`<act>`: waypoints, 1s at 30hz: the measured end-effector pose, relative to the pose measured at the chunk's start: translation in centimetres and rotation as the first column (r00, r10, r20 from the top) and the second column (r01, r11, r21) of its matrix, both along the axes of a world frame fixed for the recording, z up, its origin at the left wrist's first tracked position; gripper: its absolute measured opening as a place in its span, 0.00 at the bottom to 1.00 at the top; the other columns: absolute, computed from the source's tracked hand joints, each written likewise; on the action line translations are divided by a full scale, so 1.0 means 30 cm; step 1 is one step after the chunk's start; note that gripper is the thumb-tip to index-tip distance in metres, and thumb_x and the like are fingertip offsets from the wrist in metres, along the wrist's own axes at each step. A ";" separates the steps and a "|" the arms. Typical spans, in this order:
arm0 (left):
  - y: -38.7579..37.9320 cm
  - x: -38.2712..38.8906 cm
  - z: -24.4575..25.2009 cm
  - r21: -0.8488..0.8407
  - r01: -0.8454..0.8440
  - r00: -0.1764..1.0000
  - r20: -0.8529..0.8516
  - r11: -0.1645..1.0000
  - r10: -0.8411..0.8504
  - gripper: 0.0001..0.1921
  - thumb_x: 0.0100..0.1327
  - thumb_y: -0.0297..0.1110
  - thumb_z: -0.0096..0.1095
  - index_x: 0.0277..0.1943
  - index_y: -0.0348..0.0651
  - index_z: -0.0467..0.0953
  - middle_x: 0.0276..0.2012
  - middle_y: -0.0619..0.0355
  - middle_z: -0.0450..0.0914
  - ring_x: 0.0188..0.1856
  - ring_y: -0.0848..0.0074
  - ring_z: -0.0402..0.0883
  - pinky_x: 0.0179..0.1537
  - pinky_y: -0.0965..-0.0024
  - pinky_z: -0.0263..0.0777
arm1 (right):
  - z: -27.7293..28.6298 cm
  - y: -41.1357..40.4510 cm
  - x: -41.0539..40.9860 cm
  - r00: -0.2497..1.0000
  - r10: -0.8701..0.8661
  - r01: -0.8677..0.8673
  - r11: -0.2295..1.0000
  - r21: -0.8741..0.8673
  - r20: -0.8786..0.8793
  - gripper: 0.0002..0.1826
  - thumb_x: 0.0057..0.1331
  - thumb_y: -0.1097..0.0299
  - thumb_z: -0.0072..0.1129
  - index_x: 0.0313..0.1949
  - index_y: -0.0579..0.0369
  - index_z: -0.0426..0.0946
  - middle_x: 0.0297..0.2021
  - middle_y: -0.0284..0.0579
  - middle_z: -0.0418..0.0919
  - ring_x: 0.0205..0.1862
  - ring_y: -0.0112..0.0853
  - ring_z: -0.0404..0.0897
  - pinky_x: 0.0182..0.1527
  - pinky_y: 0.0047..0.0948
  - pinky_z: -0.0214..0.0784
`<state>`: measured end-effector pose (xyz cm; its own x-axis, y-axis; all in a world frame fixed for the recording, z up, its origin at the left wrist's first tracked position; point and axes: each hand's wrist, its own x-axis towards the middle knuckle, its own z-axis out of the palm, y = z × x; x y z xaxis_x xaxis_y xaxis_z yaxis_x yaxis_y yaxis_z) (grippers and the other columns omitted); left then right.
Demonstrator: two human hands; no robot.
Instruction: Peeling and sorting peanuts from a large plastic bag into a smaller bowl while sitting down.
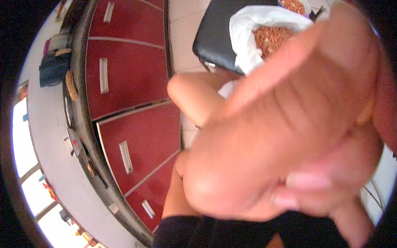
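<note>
Both hands are very close to the camera and blurred. What appears to be my left hand (266, 139) fills the centre and right, its palm side towards the view and one long digit stretched to the upper right. Fingers of what appears to be my right hand (328, 183), two nails showing, lie against or overlap its lower right side. Whether either holds something is hidden. Behind them, a white bag (243, 31) with its rim spread holds reddish-brown shelled nuts, likely peanuts (273, 38). It rests on a black padded seat (214, 37).
A bowl of similar nuts (293, 6) is at the top. Bare legs (195, 96) and black clothing (211, 232) are below. Red drawers (133, 71) with pale handles run along the left under a counter (80, 108) bearing cloths (55, 69) and utensils. Pale floor tiles (186, 37) show between.
</note>
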<state>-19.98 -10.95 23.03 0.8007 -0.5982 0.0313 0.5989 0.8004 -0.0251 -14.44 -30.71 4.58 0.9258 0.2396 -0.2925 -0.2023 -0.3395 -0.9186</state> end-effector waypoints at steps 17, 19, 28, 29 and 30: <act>-0.043 -0.030 0.000 -0.104 -0.019 0.992 0.123 0.994 0.032 0.15 0.74 0.44 0.36 0.38 0.42 0.64 0.22 0.65 0.58 0.20 0.84 0.57 0.28 0.64 0.75 | 0.014 0.053 -0.049 0.998 -0.062 0.065 0.991 0.116 -0.026 0.10 0.63 0.70 0.55 0.40 0.61 0.79 0.34 0.36 0.79 0.39 0.22 0.74 0.45 0.21 0.64; -0.045 -0.027 -0.003 -0.112 -0.020 0.991 0.131 0.994 0.034 0.15 0.74 0.44 0.36 0.38 0.42 0.64 0.22 0.65 0.58 0.20 0.84 0.57 0.28 0.64 0.74 | 0.014 0.048 -0.037 1.000 -0.016 0.016 1.000 0.020 0.013 0.09 0.63 0.70 0.55 0.40 0.61 0.79 0.34 0.36 0.79 0.38 0.22 0.74 0.45 0.22 0.65; -0.044 -0.043 0.006 -0.109 -0.037 0.984 0.171 0.993 0.056 0.15 0.74 0.43 0.35 0.37 0.42 0.64 0.22 0.65 0.58 0.20 0.84 0.56 0.26 0.67 0.72 | 0.021 0.048 -0.044 0.999 -0.019 0.018 0.999 0.036 0.030 0.09 0.63 0.70 0.55 0.40 0.60 0.79 0.34 0.36 0.79 0.40 0.23 0.74 0.47 0.23 0.64; -0.041 -0.045 0.005 -0.107 -0.040 0.984 0.167 0.993 0.058 0.15 0.74 0.43 0.35 0.37 0.42 0.64 0.22 0.65 0.57 0.20 0.84 0.56 0.26 0.67 0.72 | 0.034 0.053 -0.045 0.999 -0.025 0.024 0.999 0.028 0.035 0.09 0.63 0.70 0.55 0.40 0.60 0.79 0.34 0.36 0.79 0.40 0.23 0.74 0.47 0.23 0.64; -0.039 -0.047 0.008 -0.109 -0.043 0.984 0.169 0.993 0.061 0.15 0.74 0.43 0.35 0.36 0.42 0.64 0.22 0.65 0.57 0.20 0.84 0.56 0.26 0.67 0.71 | 0.032 0.053 -0.045 0.999 -0.023 0.022 0.999 0.023 0.035 0.09 0.63 0.70 0.55 0.40 0.60 0.79 0.34 0.36 0.79 0.40 0.23 0.74 0.47 0.23 0.64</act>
<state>-21.39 -12.13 23.26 0.8082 -0.5419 0.2308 0.5590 0.8291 -0.0107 -15.78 -29.13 5.53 0.9408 0.2245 -0.2539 -0.1768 -0.3140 -0.9328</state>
